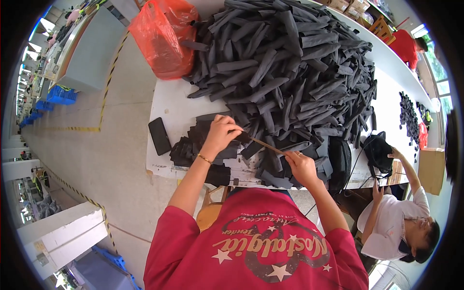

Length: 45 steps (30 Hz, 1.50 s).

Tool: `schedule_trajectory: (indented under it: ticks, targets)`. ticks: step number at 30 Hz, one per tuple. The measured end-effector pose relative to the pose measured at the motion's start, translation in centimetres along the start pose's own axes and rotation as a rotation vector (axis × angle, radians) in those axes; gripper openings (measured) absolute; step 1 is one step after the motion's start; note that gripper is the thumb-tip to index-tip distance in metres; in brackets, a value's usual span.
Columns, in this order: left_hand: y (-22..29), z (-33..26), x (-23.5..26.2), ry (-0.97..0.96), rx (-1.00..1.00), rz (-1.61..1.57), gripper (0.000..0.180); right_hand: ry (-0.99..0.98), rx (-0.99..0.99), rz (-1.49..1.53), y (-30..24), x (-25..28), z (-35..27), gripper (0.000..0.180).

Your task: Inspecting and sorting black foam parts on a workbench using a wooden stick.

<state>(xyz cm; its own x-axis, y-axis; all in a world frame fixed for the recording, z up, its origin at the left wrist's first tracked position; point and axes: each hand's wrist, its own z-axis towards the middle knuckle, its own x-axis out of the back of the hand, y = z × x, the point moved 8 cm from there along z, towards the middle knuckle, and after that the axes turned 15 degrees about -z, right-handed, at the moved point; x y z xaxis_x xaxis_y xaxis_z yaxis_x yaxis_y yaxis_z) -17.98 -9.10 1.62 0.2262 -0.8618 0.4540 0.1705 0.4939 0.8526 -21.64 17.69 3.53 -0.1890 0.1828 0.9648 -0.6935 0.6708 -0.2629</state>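
My right hand (302, 166) is closed around one end of a thin brown stick (267, 145). The stick slants up and left to my left hand (223, 134), whose fingers pinch a small dark fabric piece (244, 138) at its far end. Whether the stick runs inside that piece is too small to tell. Flat black fabric pieces (186, 151) lie in stacks under and beside my left wrist. More loose dark pieces (273, 180) spread by my right hand. Beyond both hands rises a big heap of dark grey fabric tubes (290, 63).
On the white table (166, 104) are a black phone (159, 136) and a red plastic bag (164, 41) at the left. A black mesh bag (340, 164) is by my right arm. At the right, a co-worker (396, 222) handles a black item (378, 153). A wooden stool (209, 215) stands below.
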Motion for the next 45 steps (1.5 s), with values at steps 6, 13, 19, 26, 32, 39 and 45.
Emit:
schedule_trajectory:
  ticks: [6, 13, 19, 26, 32, 39, 45]
  targets:
    - [7.3, -0.9, -5.5, -0.118, -0.146, -0.025, 0.023, 0.060, -0.131, 0.481, -2.1, -3.5, 2.7, 0.031]
    - [-1.8, -6.9, -9.6, 0.731, 0.657, -1.845, 0.025, 0.033, -0.086, 0.473, -6.5, -4.9, 1.9, 0.031]
    - [-3.6, -6.6, -5.0, 1.117, 0.675, -1.621, 0.026, -0.017, -0.153, 0.368, -7.5, -5.8, -0.5, 0.009]
    - [-2.7, -6.0, -5.3, 1.003, 0.661, -1.604, 0.028, -0.111, -0.053, 0.341, -6.5, -2.0, -5.5, 0.010]
    - [-0.7, -4.6, -6.9, 0.910, 0.775, -1.610, 0.038, -0.110, -0.121, 0.215, -6.3, 1.6, -7.4, 0.011]
    - [2.4, -5.0, -8.8, 0.832, 0.935, -1.710, 0.043, -0.074, -0.247, 0.414, -5.8, 1.5, -5.1, 0.013]
    - [-4.4, -5.0, -5.6, 0.820, 0.720, -1.711, 0.023, -0.292, -0.168, 0.373, -6.5, 2.8, -8.0, 0.015]
